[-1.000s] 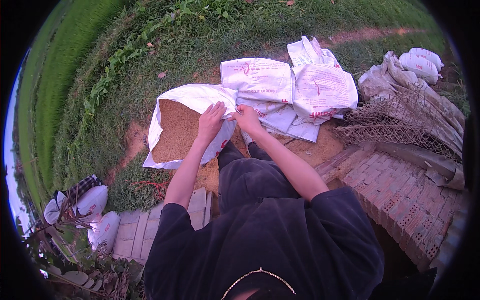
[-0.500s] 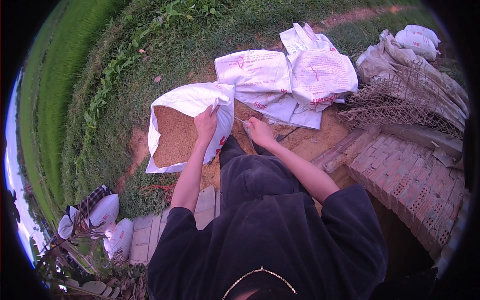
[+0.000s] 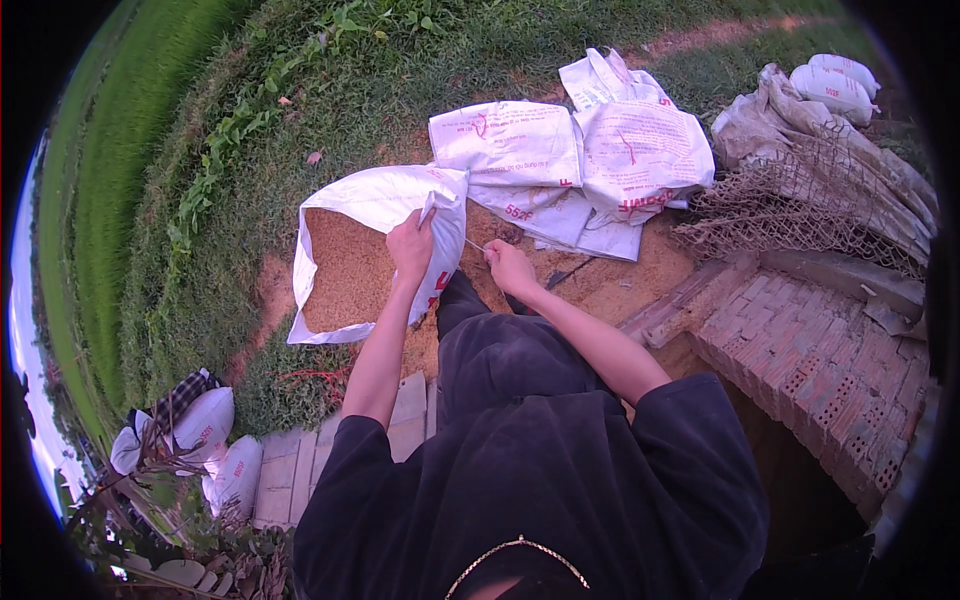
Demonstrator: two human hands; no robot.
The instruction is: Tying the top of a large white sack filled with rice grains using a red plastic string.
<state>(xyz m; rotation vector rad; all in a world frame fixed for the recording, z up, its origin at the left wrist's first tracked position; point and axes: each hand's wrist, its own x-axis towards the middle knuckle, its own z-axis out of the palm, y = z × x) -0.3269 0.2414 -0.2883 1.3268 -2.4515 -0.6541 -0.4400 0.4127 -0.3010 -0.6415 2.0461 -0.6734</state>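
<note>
An open white woven sack (image 3: 452, 215) stands at 10 o'clock, its mouth wide and tipped toward 9, showing golden-brown grain (image 3: 345, 275) inside. Its rim is irregular: the far edge arches up and the near one sags toward 8. At the sack's 3 o'clock side, the left hand (image 3: 410, 248) has its fingers closed on a pinched fold of the plastic. The right hand (image 3: 511, 268), near the centre, has its fingers curled shut on the end of a thin pale strand (image 3: 474, 244) that reaches to the sack's side; whether it is cord or something stiffer is too small to tell. A narrow gap separates the two hands.

Flattened white sacks (image 3: 510, 150) lie at 1 o'clock, the nearest touching or almost touching the open sack's upper corner. Between them and the right hand runs a strip of tan ground (image 3: 645, 275), widening toward 3. Grass (image 3: 370, 100) spreads from the sack's far edge through 11 and 12. Netting (image 3: 800, 225) bunches at 2 to 3 o'clock, above a brick stack (image 3: 790, 350) whose near edge drops to a dark hollow (image 3: 800, 480) at 4. Dark trousers (image 3: 530, 370) fill the space toward 6; filled sacks (image 3: 236, 475) sit at 8.
</note>
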